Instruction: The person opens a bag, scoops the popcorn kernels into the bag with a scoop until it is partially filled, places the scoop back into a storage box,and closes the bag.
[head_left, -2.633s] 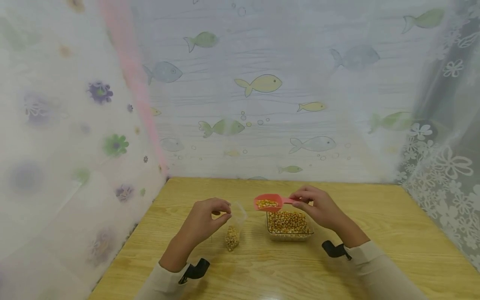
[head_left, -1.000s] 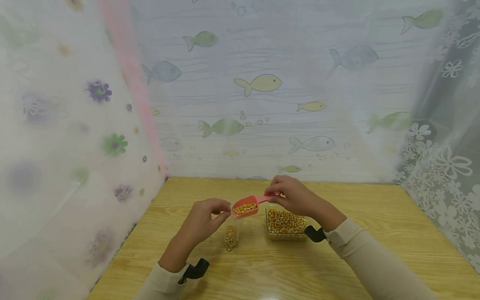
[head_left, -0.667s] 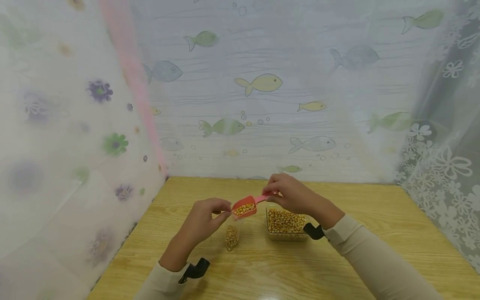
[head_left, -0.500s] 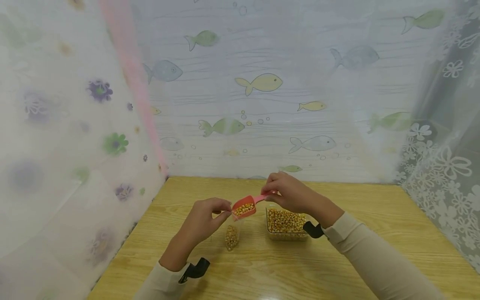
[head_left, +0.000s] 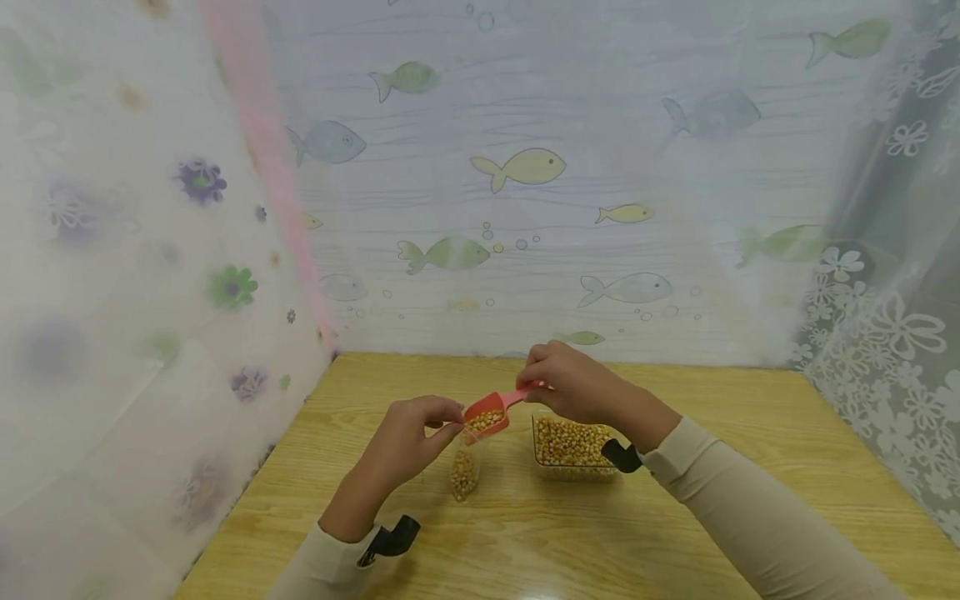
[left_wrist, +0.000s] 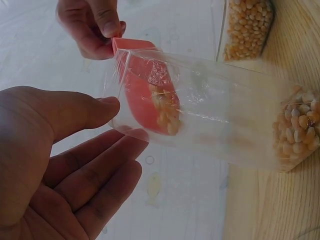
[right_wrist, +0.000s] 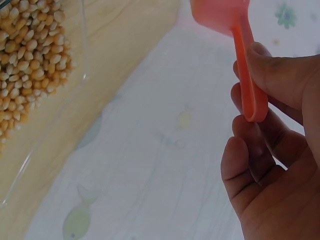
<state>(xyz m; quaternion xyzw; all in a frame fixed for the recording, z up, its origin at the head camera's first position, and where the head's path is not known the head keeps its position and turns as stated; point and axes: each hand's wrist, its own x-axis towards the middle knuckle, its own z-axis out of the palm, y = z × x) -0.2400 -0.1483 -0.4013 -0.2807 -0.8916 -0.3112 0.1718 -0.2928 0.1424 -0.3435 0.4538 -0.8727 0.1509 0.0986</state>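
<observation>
My left hand (head_left: 411, 435) pinches the rim of a clear plastic bag (left_wrist: 215, 112) between thumb and forefinger. Corn kernels (left_wrist: 299, 125) fill the bag's bottom, which rests on the table. In my right hand (head_left: 573, 382) is the handle of a pink scoop (head_left: 486, 417), pinched between thumb and fingers. The scoop holds some kernels and tilts down to the left; in the left wrist view its bowl sits inside the bag's mouth. Its handle's end shows in the right wrist view, where the bowl is mostly cut off.
A clear rectangular container (head_left: 576, 475) full of corn kernels stands on the wooden table (head_left: 525, 542), right of the bag and below my right forearm. A fish-print curtain (head_left: 525, 250) hangs behind the table, and a flower-print one (head_left: 150, 333) at the left.
My right hand has carried the loaded scoop left from above the container to the bag's mouth, and tipped it further down. The left hand has stayed at the bag's rim.
</observation>
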